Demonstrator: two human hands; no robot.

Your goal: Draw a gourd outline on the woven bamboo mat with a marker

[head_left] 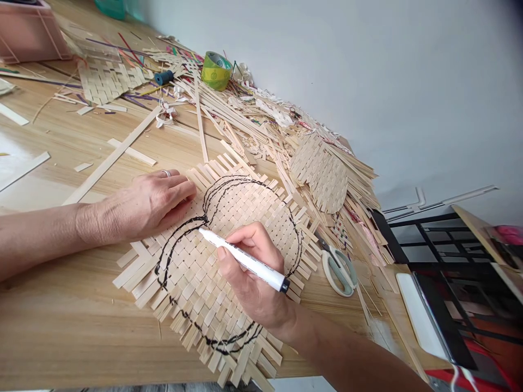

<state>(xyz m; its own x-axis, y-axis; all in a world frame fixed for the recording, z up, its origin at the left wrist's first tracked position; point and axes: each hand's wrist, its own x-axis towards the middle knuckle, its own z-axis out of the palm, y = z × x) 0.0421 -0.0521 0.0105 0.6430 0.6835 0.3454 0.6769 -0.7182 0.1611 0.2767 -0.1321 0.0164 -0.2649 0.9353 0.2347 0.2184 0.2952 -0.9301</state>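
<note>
A flat woven mat of pale bamboo strips lies on the wooden table, its strip ends loose all round. A thick black outline of rounded lobes is drawn on it. My right hand is shut on a white marker pen, whose tip rests on the weave near the outline. My left hand, with a silver ring on one finger, lies flat on the mat's left edge and holds nothing. Part of the mat is hidden under both hands.
Beyond the mat lie a heap of loose strips, a cut woven piece, a green-yellow tape roll and a dark blue spool. Scissors lie to the right. A black rack stands past the table's right edge.
</note>
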